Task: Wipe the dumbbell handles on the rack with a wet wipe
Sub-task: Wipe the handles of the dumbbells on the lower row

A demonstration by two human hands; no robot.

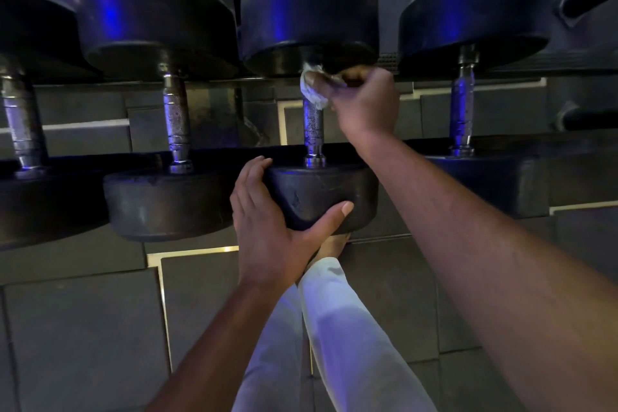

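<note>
Several black dumbbells lie side by side on a rack, their metal handles pointing away from me. My right hand grips a crumpled white wet wipe wrapped around the far end of the middle dumbbell's handle, just under its far head. My left hand holds the near head of the same dumbbell, thumb across its front and fingers curled over its left side. Part of the wipe is hidden under my fingers.
Neighbouring dumbbells lie close by: one handle to the left, one to the right, another at the far left. The rack's dark rail runs across. Below are dark floor tiles and my legs in light trousers.
</note>
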